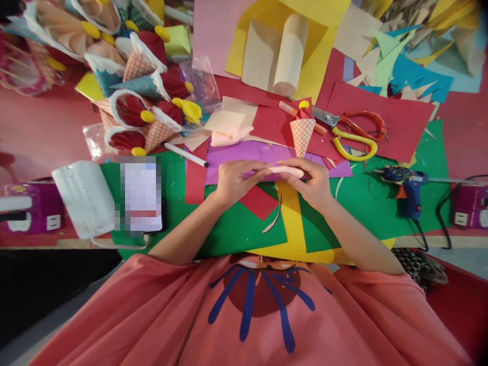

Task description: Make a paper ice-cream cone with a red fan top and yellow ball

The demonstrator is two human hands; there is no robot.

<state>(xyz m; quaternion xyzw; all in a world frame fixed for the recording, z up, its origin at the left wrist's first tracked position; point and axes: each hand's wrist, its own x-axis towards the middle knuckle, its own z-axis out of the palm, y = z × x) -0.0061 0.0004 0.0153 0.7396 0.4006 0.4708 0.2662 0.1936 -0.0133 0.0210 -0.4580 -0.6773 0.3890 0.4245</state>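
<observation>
The roll, pale and slim, is between the hands, lying crosswise just above the near part of the purple sheet. The left hand pinches its left end with thumb and fingertips, and the right hand holds the rest, the thumb on the near side and the fingers along the far side. It looks light and soft, probably something like clay or foam, though which I cannot tell; it should dent or bend under a hard squeeze and does not look slippery. It is best taken at both ends with flat fingertips, pressing lightly so the middle keeps its shape. Just beyond the right hand a checked cone lies with its tip toward the fingers, a red ruffle and a yellow ball at its wide end. Beyond the left hand is a pink lump, with a pen to its left. The scissors lie to the right of the cone, the glue gun farther right on the green sheet. Well to the left is a phone, and at the far side a paper tube stands out against yellow card
</observation>
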